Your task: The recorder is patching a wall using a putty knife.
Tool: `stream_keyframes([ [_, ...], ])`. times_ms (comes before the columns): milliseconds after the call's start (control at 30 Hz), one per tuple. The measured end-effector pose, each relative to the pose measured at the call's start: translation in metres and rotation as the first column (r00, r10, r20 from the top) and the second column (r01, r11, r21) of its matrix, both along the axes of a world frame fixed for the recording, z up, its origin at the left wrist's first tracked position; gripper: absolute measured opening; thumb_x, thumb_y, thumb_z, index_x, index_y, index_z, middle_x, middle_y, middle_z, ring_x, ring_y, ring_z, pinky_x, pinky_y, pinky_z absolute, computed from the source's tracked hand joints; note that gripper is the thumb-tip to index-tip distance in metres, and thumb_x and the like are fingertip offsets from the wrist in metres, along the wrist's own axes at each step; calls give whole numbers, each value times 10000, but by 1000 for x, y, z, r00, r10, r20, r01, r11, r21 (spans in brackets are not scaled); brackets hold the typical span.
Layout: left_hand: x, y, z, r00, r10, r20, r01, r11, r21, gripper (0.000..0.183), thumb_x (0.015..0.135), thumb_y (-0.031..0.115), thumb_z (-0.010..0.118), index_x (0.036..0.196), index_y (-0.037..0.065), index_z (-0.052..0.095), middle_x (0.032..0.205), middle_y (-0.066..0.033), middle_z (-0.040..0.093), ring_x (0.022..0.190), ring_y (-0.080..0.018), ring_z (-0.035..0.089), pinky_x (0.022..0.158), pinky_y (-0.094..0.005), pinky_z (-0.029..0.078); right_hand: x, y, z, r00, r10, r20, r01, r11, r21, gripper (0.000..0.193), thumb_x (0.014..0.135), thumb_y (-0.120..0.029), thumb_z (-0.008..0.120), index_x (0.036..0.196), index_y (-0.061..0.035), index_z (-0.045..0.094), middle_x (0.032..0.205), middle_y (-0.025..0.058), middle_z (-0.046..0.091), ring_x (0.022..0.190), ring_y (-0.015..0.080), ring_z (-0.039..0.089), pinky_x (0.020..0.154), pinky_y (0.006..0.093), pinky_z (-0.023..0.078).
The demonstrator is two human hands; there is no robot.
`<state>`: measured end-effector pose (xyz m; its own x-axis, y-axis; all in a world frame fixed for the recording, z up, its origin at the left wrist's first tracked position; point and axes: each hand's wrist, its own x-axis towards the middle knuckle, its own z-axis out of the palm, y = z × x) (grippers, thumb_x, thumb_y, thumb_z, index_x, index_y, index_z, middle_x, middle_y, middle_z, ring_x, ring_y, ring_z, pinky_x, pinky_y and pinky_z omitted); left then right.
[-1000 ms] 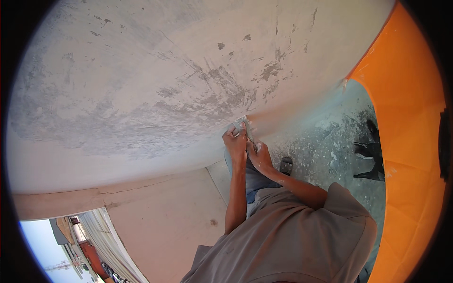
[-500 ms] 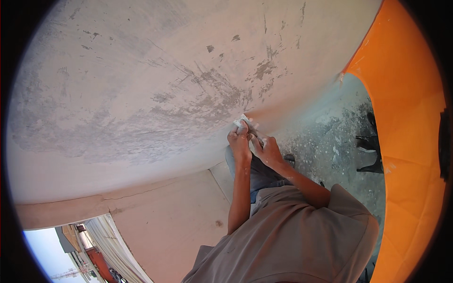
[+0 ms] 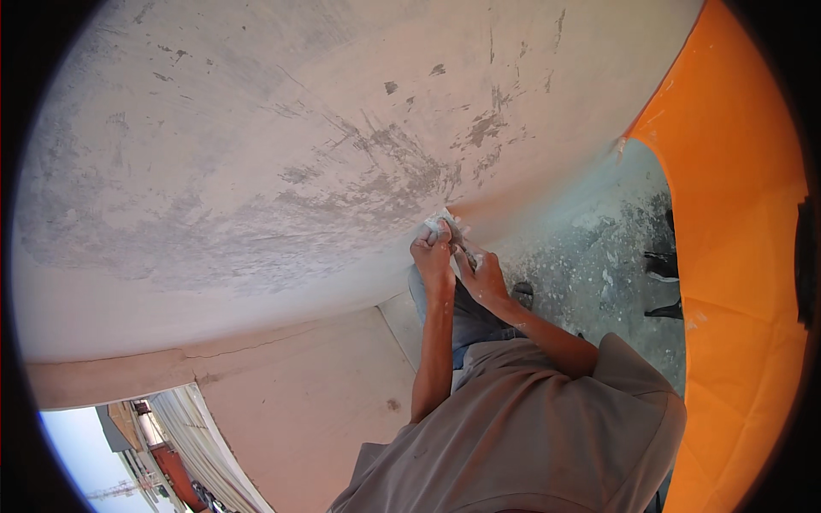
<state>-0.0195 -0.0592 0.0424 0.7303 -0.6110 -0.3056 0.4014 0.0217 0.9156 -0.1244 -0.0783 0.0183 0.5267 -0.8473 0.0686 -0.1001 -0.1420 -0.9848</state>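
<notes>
My left hand is closed, thumb and fingers pinching a small white, putty-smeared piece whose exact kind does not show. Just right of it, my right hand is closed around a narrow, putty-coated scraper, its tip up against the white piece. Both hands meet low in front of the wall. That wall is pale, with rough grey patches and streaks where the surface is uneven. Whether either item touches the wall, I cannot tell.
An orange sheet hangs along the right side. Below lies a floor spattered with white, a black object standing near the sheet. At lower left, an opening with a pale curtain breaks the adjoining wall.
The view has shifted slightly, and the orange sheet's edge now covers more of the black object. Both hands keep nearly the same place and grip.
</notes>
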Motion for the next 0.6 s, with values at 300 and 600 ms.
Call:
stream_keyframes([
  [300,-4,0,35,981,-1,196,-3,1000,22,231,958,104,648,1072,-95,676,896,-117,733,781,-151,697,599,-231,504,5,-4,8,995,0,95,-20,977,212,345,995,-277,550,1110,33,648,665,213,579,590,189,528,605,401,458],
  [600,-9,3,5,1000,-21,-1,21,996,-88,238,985,217,635,1086,4,666,980,-90,712,821,-175,702,657,-261,546,-37,-46,34,980,181,-79,-189,976,-110,309,969,-243,555,1119,8,656,765,267,643,726,477,604,680,477,505],
])
